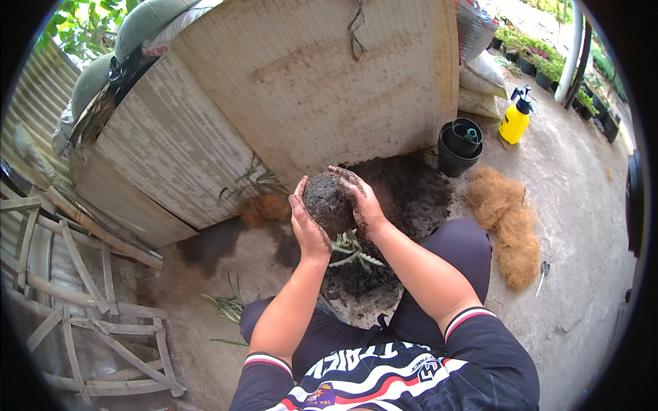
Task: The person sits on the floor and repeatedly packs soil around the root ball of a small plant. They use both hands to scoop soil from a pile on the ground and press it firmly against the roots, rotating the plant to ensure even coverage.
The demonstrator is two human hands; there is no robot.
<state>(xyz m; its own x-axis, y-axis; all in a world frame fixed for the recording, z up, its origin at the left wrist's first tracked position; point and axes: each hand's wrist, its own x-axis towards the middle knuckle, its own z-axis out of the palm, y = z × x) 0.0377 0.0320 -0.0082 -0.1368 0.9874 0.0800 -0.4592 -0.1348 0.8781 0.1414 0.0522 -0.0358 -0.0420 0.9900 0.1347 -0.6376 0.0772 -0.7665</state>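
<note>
Between my palms is a round ball of dark, wet soil point(328, 201), raised above the ground. My left hand point(310, 221) presses on its left side, and my right hand point(361, 203) curves over its right side and top. Wet soil coats the fingers of both hands. Just below the ball, green leaves with pale edges point(354, 250) stick out; whether they join the ball is hidden. Loose dark soil point(411, 192) is spread on the ground beyond and beneath my hands.
Brown fibre clumps point(506, 226) lie at right beside scissors point(543, 277). Stacked black pots point(459, 147) and a yellow pump sprayer point(515, 117) stand behind them. A ribbed panel point(329, 82) stands ahead. Wooden frames point(92, 329) are at left, near cut leaves point(231, 303).
</note>
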